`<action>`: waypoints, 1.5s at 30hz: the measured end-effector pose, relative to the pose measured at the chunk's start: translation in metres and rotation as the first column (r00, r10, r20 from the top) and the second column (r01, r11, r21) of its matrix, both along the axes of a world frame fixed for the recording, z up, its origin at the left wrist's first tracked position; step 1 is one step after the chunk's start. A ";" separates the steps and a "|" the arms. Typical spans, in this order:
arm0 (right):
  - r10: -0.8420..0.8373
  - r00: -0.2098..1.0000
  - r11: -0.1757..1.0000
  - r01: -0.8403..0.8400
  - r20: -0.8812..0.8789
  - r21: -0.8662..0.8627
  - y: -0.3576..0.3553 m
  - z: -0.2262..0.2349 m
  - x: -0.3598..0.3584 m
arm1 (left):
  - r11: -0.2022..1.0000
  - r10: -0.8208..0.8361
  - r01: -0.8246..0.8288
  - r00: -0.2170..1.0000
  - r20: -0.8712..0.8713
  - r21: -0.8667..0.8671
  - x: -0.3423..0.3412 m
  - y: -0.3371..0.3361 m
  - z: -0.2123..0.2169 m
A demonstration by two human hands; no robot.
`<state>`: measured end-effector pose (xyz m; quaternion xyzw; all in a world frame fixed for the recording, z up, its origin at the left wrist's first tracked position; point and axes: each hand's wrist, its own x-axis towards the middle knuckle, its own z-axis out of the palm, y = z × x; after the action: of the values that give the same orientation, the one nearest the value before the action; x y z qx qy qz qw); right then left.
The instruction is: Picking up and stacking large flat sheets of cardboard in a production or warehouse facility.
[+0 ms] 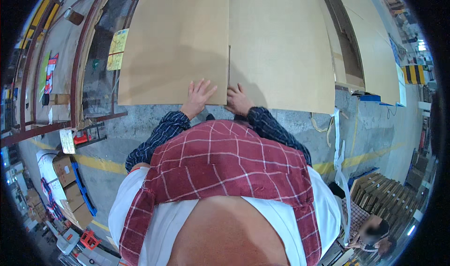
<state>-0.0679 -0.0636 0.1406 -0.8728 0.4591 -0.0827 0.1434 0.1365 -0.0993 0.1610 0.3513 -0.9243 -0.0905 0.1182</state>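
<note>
Along near edge of left cardboard panel [173, 55] and right cardboard panel [286, 45], hands apart. Left hand [198, 100] spread flat on left panel; right hand [239, 101] curled at right panel's inner corner, grip hard to tell, fingertips partly hidden. Progress, as judged: panels lying flat, side by side; dark slit [229, 64] between them not closed. Around: rust-red metal frame [78, 59] hemming left side, yellow sheet [117, 50] at left panel's edge, white strips [337, 148] trailing near right panel's corner.
</note>
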 end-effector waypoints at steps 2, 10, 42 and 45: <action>0.010 1.000 1.000 -0.009 0.022 -0.026 0.007 -0.012 -0.009 | 1.000 -0.001 0.001 1.000 -0.002 0.018 -0.004 -0.001 -0.003; -0.245 0.917 0.966 0.258 0.314 0.002 0.031 -0.006 -0.021 | 0.996 -0.058 0.047 0.985 0.164 0.071 -0.002 0.009 -0.022; -0.384 0.905 0.923 0.378 0.183 0.071 0.004 -0.032 -0.114 | 0.970 -0.174 0.117 0.946 -0.275 -0.212 -0.136 -0.011 -0.063; -0.244 0.960 0.959 0.259 0.135 -0.114 -0.001 -0.039 -0.133 | 0.961 -0.007 -0.061 0.970 -0.242 -0.270 -0.159 -0.007 -0.071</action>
<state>-0.2010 -0.0647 0.1018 -0.8082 0.5507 -0.1823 0.1018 -0.0221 -0.1066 0.0902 0.3305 -0.9018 -0.0012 0.2783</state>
